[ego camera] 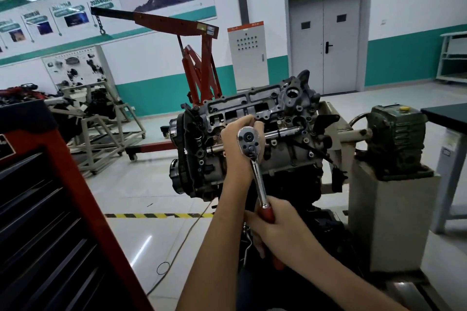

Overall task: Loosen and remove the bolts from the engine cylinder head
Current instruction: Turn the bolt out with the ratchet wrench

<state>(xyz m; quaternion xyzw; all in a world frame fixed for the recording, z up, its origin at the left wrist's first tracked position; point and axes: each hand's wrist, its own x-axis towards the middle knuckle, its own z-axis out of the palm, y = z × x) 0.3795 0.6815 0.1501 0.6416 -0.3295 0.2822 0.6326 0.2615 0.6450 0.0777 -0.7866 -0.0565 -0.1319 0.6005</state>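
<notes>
The cylinder head (285, 108) sits mid-scene on an engine stand (384, 214), its top face tilted toward the person. The left hand (235, 141) has its grip curled round the head of a ratchet wrench (257, 171) set against the cylinder head. Nearer, the right hand (278, 225) has its grip wrapped round the wrench's red handle. A red tool cabinet (83, 197) stands near left.
</notes>
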